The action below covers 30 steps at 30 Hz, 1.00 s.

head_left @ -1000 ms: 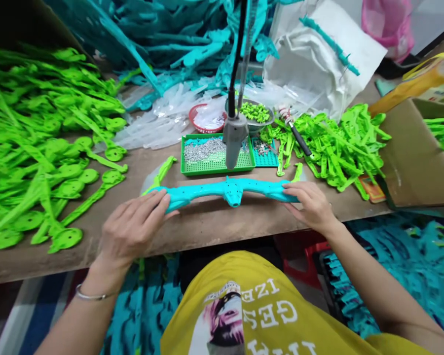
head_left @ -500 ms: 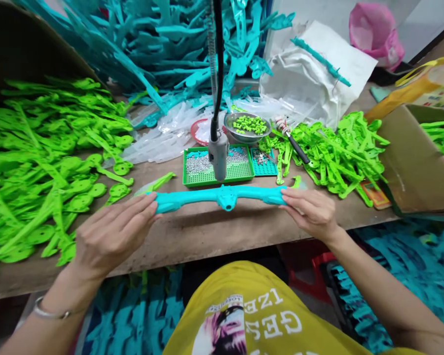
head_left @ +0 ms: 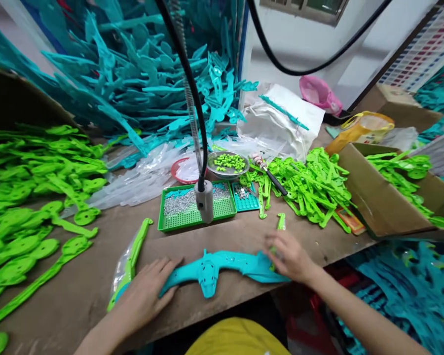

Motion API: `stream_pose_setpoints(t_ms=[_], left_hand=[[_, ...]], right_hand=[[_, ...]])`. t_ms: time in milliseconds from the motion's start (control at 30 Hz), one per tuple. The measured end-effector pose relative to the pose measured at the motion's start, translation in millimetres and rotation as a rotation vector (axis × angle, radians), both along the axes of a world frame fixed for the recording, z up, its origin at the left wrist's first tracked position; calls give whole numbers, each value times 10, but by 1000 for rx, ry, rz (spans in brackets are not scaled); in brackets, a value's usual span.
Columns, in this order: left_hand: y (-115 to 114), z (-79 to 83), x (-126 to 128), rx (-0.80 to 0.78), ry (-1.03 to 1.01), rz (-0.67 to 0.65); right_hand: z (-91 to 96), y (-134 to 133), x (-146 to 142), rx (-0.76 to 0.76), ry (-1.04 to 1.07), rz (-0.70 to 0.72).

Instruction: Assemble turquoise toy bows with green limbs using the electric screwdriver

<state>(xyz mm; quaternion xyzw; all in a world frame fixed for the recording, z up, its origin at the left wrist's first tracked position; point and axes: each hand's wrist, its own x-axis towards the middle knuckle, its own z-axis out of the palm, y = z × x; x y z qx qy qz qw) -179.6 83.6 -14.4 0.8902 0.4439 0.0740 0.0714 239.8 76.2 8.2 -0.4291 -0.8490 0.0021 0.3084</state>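
A long teal plastic bow-shaped part [head_left: 214,268] lies flat near the front edge of the wooden workbench [head_left: 77,296]. My left hand [head_left: 148,291] rests on its left end with the fingers stretched flat. My right hand [head_left: 289,256] is at its right end, blurred by motion, fingers curled over the teal end and a small green piece [head_left: 280,222]. A grey electric screwdriver [head_left: 204,201] hangs on a black cable just above and behind the part. Beside my left hand lies a green part in a clear bag [head_left: 131,259].
A green tray of screws [head_left: 192,207], a small teal tray [head_left: 245,196], a metal bowl of green bits [head_left: 227,163] and a red basket [head_left: 181,170] sit behind. Green parts are heaped left [head_left: 33,197] and right [head_left: 311,187]. A cardboard box [head_left: 377,197] stands right; teal parts [head_left: 133,84] are piled at the back.
The teal part was held up between both hands under the screwdriver; now it lies flat on the bench nearer me. The view has tilted upward.
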Motion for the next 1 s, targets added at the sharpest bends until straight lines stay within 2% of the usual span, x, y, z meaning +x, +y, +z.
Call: stream_pose_setpoints(t_ms=[67,133,200,267,333,400,533,633,733,800,867,933,1000], left_hand=[[33,60,75,-68,30,16],[-9,177,155,-111,99,52],[-115,296,225,-89,175,97],[-264,382,270,-33,230,111],[-434,432,292,32,266,94],[-605,463,302,86,286,66],[-875,503,336,147,308,65],[-979,510,376,137,345,82],[-1036,471,398,70,333,70],[-1081,420,398,-13,289,55],[-1143,360,396,-107,257,51],[-1215,304,400,-181,237,52],[-1279,261,416,-241,221,41]], right_hand=[[146,521,175,16,31,-136],[238,1086,322,-37,1,-378],[238,1584,411,-92,-2,-491],[160,1945,438,-164,-22,-574],[60,2161,416,-290,-148,-702],[-4,2271,369,-384,-223,-750],[17,2394,330,-407,-219,-801],[75,2499,436,-412,-176,-818],[144,2486,635,-354,-115,-776],[230,2285,759,-269,-50,-676],[360,1878,824,-198,6,-557],[509,1301,814,-172,54,-488],[627,652,758,-220,71,-486]])
